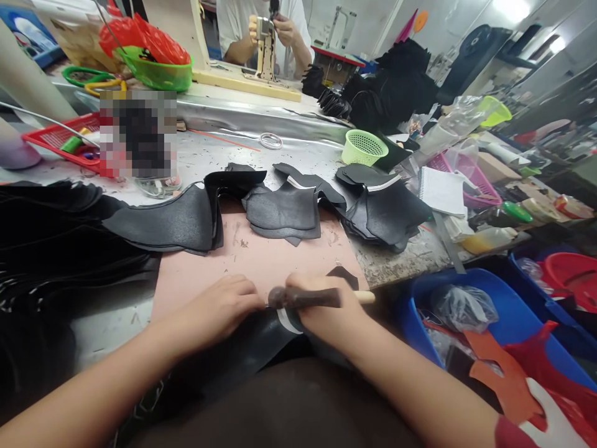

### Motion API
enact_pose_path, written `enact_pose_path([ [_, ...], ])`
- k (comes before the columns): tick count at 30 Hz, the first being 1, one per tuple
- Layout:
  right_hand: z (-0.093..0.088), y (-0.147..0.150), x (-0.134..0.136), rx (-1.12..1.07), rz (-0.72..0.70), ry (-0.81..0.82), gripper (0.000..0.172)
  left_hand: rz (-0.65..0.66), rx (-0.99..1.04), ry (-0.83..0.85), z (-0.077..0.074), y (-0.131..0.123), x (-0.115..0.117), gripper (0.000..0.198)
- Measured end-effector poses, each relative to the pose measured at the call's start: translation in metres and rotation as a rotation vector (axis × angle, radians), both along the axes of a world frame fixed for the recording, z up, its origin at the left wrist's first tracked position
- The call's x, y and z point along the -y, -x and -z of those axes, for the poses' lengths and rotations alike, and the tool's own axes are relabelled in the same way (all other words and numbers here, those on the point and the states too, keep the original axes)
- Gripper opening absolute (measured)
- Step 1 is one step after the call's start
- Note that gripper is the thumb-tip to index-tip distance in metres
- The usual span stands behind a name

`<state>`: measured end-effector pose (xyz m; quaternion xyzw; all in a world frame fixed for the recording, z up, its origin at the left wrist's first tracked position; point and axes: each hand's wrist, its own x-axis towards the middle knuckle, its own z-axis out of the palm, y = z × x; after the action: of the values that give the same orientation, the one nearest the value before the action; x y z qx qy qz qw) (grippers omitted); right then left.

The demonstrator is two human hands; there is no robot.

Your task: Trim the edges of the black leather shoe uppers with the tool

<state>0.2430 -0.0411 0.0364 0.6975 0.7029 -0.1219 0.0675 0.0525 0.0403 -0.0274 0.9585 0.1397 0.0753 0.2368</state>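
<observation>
Gripped in my right hand (326, 305) is a hammer (317, 298), its dark round head smeared by motion and its pale handle end poking out to the right. My left hand (228, 305) has its fingers curled at the edge of a black leather piece (261, 339) with a whitish strip along one edge. This piece hangs over the near edge of a pink board (261, 258), and part of it is hidden by my hands. Beyond the hands, a middle stack of black leather pieces (284, 211) lies on the board, with a right stack (392, 211) beside it.
Many black pieces (56, 218) are piled at left. A green basket (365, 149), a notebook (441, 191) and a red tray (65, 140) sit on the bench. At right stands a blue bin (494, 283) holding scraps. Across the bench, a person works at a sewing machine (267, 53).
</observation>
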Motion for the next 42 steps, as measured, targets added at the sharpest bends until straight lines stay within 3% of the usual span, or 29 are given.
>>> enact_pose_path([
  [3, 0.000, 0.009, -0.003, 0.012, -0.076, 0.059, 0.017, 0.024, 0.019, -0.033, -0.001, 0.002, -0.001, 0.027],
  [6, 0.002, 0.012, -0.007, 0.031, -0.069, 0.007, 0.018, 0.044, 0.004, -0.089, -0.001, 0.005, -0.002, 0.030],
  [11, 0.000, 0.018, -0.011, 0.004, -0.119, 0.081, 0.016, 0.011, 0.016, -0.061, -0.001, 0.012, -0.002, 0.027],
  [16, 0.000, 0.025, -0.012, -0.025, -0.149, 0.011, 0.018, -0.002, 0.032, -0.052, 0.000, 0.020, -0.002, 0.026],
  [20, 0.005, 0.029, -0.015, 0.012, -0.164, 0.053, 0.016, -0.041, 0.021, -0.095, 0.001, 0.028, -0.002, 0.030],
  [32, 0.003, 0.049, -0.023, -0.043, -0.255, 0.032, 0.020, -0.088, 0.010, 0.050, 0.003, 0.049, -0.003, 0.029],
  [36, 0.002, 0.053, -0.026, -0.027, -0.275, 0.072, 0.019, -0.091, -0.001, -0.032, 0.003, 0.056, -0.004, 0.036],
  [42, 0.005, 0.059, -0.031, -0.056, -0.280, 0.052, 0.020, -0.078, 0.039, -0.071, 0.002, 0.062, -0.005, 0.031],
])
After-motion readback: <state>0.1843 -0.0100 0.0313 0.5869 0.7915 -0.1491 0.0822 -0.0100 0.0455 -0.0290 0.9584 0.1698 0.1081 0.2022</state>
